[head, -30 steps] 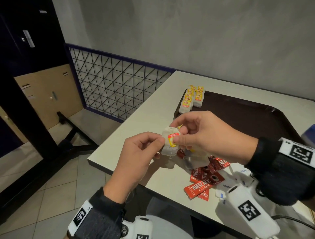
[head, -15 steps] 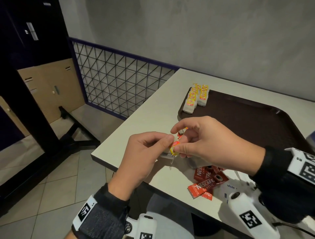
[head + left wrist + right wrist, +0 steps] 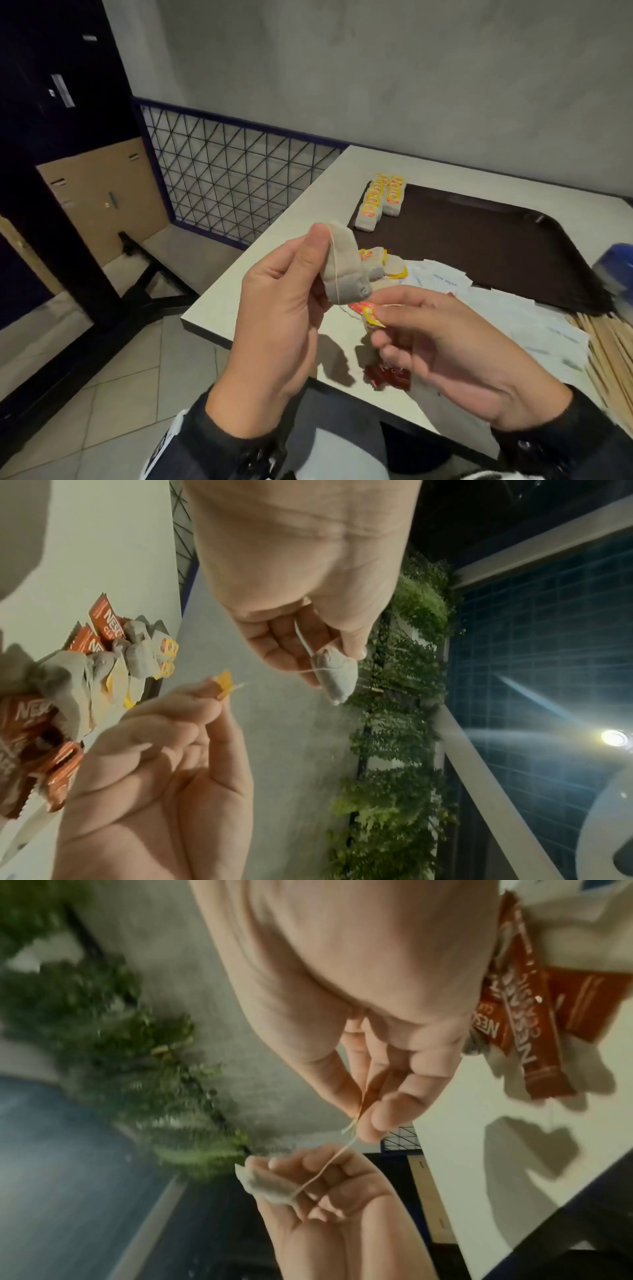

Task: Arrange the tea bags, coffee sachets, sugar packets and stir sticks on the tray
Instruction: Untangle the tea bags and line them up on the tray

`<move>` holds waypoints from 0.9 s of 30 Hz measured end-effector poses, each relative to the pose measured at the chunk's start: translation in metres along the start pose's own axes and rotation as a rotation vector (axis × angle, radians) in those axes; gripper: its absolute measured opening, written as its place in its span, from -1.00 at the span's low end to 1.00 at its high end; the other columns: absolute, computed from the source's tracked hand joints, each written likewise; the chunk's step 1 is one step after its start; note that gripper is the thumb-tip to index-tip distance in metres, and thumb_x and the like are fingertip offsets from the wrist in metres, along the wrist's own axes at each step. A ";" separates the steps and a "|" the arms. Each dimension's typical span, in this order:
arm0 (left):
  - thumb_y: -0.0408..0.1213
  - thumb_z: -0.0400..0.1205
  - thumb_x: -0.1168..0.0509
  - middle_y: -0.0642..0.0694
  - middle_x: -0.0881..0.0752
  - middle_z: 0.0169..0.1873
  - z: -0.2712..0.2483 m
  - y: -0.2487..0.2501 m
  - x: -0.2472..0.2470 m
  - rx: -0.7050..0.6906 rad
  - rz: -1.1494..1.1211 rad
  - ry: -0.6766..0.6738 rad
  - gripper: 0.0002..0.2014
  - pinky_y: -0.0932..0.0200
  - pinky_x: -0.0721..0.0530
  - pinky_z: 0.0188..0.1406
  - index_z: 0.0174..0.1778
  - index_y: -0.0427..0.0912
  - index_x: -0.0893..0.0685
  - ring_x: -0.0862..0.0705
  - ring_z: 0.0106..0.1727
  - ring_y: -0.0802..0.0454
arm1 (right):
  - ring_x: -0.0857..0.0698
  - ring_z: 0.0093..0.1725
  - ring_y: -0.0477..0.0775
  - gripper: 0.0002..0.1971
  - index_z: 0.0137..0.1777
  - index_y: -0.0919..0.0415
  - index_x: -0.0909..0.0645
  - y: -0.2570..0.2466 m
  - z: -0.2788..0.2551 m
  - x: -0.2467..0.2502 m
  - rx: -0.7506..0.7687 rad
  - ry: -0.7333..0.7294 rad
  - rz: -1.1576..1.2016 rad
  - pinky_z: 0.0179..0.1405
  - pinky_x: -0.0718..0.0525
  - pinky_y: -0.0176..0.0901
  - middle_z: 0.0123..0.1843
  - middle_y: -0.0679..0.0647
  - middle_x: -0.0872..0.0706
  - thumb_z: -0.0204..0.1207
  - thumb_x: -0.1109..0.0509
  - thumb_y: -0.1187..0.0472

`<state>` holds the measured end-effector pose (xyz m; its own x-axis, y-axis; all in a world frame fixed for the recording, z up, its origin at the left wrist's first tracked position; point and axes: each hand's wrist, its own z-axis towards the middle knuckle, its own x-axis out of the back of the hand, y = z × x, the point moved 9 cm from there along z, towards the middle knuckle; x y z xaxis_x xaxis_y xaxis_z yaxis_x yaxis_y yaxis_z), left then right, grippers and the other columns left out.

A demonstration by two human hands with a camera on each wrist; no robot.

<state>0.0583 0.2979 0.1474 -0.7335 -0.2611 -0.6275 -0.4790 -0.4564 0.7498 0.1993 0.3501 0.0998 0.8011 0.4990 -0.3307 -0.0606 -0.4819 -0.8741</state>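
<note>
I see the table (image 3: 260, 270) with the dark tray (image 3: 479, 246) on it, and two short rows of tea bags (image 3: 380, 202) already standing at the tray's far-left corner. The rest lies loose on the table in front of the tray: a heap of tea bags (image 3: 383, 263), white sugar packets (image 3: 513, 308), red coffee sachets (image 3: 388, 375) near the table's front edge, and stir sticks (image 3: 609, 346) at the right.

I judge the step in hand to be the tea bags, with one being readied before it joins the rows. My left hand (image 3: 284, 308) holds that tea bag (image 3: 342, 267) up above the table's near-left corner, thumb and fingers pinching its top. My right hand (image 3: 442, 346) pinches the yellow-and-red tag (image 3: 371, 313) between thumb and forefinger, just beside and below the bag. The string (image 3: 334, 270) runs down the face of the bag and on to the tag.

The next move, as I reckon it, calls for laying the string and tag neatly against the bag, then carrying it over the heap to the end of a row. The paper is limp, so a gentle pinch should do; pulling the string hard might tear it.
</note>
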 end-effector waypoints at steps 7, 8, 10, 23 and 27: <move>0.00 0.37 -0.49 -0.14 -0.85 -0.27 -0.032 -0.043 -0.028 0.208 0.342 -0.217 -0.69 0.12 -0.71 -0.23 -0.19 -0.19 -0.90 -0.73 -0.25 -0.01 | -0.78 -0.28 0.09 -0.70 0.19 0.38 -0.77 -0.017 -0.044 0.044 0.214 0.044 0.170 -0.32 -0.80 -0.19 -0.09 0.32 -0.74 0.47 -0.40 0.44; -0.01 0.37 -0.50 -0.11 -0.86 -0.27 -0.037 -0.049 -0.034 0.221 0.389 -0.247 -0.72 0.11 -0.70 -0.20 -0.20 -0.13 -0.92 -0.74 -0.24 0.02 | -0.77 -0.26 0.08 -0.68 0.21 0.35 -0.78 -0.019 -0.051 0.046 0.239 0.025 0.149 -0.31 -0.78 -0.17 -0.06 0.33 -0.71 0.47 -0.40 0.43; -0.02 0.38 -0.49 -0.13 -0.87 -0.29 -0.045 -0.055 -0.044 0.214 0.486 -0.288 -0.79 0.18 -0.70 -0.19 -0.23 -0.05 -0.93 -0.73 -0.25 0.10 | -0.72 -0.22 0.08 -0.65 0.25 0.33 -0.76 -0.023 -0.063 0.051 0.289 -0.010 0.097 -0.33 -0.70 -0.16 -0.02 0.33 -0.67 0.46 -0.41 0.43; -0.14 0.37 -0.65 -0.08 -0.52 -0.57 -0.061 -0.088 -0.071 0.262 0.464 -0.359 -0.72 0.10 -0.46 -0.57 -0.14 -0.04 -0.70 -0.40 -0.60 -0.02 | -0.72 -0.36 0.10 -0.81 -0.08 0.24 -0.83 -0.028 -0.101 0.093 0.453 0.082 -0.086 -0.44 -0.71 -0.23 -0.28 0.24 -0.73 0.30 -0.52 0.36; -0.07 0.37 -0.67 -0.14 -0.43 -0.54 -0.062 -0.087 -0.077 0.185 0.535 -0.362 -0.67 0.29 -0.30 -0.59 -0.33 -0.13 -0.65 -0.32 -0.56 0.04 | -0.60 -0.29 0.14 -0.79 -0.08 0.19 -0.89 -0.026 -0.106 0.096 0.490 0.070 -0.115 -0.39 -0.62 -0.22 -0.20 0.29 -0.77 0.26 -0.57 0.26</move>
<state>0.1863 0.3055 0.1174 -0.9928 -0.0945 -0.0741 -0.0560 -0.1815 0.9818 0.3406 0.3342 0.1285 0.8558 0.4715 -0.2128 -0.2288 -0.0240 -0.9732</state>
